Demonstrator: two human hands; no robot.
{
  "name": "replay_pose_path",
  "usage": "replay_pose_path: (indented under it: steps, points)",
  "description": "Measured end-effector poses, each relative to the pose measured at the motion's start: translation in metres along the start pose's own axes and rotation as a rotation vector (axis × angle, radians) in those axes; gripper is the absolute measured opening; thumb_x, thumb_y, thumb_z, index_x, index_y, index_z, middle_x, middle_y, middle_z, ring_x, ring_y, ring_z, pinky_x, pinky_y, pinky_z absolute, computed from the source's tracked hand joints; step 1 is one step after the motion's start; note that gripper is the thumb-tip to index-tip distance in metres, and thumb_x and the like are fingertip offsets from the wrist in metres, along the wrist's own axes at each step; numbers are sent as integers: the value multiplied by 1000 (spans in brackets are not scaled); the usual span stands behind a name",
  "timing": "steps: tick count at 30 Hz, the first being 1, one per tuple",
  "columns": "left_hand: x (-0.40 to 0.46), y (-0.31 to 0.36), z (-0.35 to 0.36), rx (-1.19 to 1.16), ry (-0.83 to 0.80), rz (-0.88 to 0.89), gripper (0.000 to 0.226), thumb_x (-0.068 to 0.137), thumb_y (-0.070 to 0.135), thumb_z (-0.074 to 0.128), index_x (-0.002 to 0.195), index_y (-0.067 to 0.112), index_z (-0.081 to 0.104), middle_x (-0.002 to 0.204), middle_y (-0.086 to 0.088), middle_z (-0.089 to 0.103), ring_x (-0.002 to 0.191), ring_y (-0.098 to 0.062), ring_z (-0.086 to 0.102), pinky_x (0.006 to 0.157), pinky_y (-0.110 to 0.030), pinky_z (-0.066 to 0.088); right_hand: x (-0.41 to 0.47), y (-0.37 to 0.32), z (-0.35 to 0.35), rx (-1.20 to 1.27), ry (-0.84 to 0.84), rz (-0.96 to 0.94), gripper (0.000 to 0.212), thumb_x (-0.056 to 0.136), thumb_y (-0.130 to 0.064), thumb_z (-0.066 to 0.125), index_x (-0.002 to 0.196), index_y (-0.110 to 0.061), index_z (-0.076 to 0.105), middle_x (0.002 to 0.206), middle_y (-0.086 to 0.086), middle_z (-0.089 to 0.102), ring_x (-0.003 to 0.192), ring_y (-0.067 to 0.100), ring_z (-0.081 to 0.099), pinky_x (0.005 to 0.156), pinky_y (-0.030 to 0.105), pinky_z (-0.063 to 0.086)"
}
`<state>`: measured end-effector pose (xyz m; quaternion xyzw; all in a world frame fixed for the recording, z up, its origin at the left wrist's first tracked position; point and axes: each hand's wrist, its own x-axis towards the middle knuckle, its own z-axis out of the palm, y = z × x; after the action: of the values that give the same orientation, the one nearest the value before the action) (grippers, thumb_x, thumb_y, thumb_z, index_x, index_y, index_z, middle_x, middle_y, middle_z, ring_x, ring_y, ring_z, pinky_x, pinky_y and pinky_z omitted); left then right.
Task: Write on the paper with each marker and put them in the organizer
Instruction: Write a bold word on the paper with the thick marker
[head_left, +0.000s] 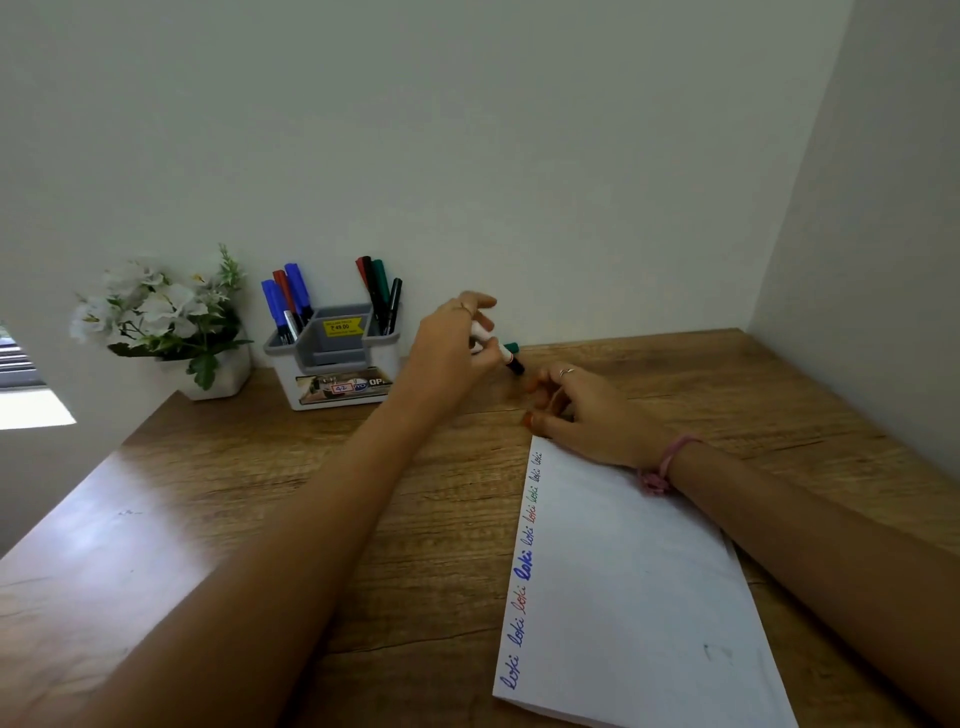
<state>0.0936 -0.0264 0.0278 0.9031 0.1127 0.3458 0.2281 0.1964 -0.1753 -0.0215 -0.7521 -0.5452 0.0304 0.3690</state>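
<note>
Gripping a marker (498, 352), left hand (457, 343) fingers curled, right hand (587, 415) loosely curled, paper (639, 597) reading "loki"

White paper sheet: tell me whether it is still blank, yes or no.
No, the white paper sheet already carries a column of handwritten words in blue, red and green ink along its left edge.
</note>
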Motion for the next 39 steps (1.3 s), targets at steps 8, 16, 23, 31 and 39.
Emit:
replay_pose_path:
  steps: [8,16,23,31,39]
  points:
    - [-19,44,-43,-272,-209,220,42,84,17,67,121,27,48,99,10,65,89,0,64,78,-11,51,-2,-22,-24,205,35,-82,16,78,-34,73,91,-33,63,55,2,48,51,8,42,51,19,37]
    - [-24,25,-8,-184,-498,118,50,96,30,48,141,15,33,120,9,54,104,4,53,80,-7,44,-2,-24,-36,815,122,145,23,87,-30,61,76,-10,67,58,5,56,50,11,50,50,19,44]
    - [-29,22,13,-62,-581,175,34,100,34,33,126,17,48,102,9,57,92,2,54,84,-19,41,-4,-20,-31,867,-112,308,37,94,-34,52,67,-20,72,64,1,62,59,9,57,60,20,52]
    - [-35,14,9,-52,-511,105,61,89,60,30,107,11,60,81,-14,64,70,-26,58,66,-44,49,-2,-19,-33,1022,-301,335,25,96,-19,45,106,-2,60,95,12,60,82,15,63,73,24,56]
    - [-44,37,-10,-212,-373,24,46,93,44,47,67,9,59,46,7,37,41,-5,34,46,-22,26,-9,-48,-53,917,-368,271,32,98,-17,40,101,-10,71,107,11,67,95,20,65,82,26,56]
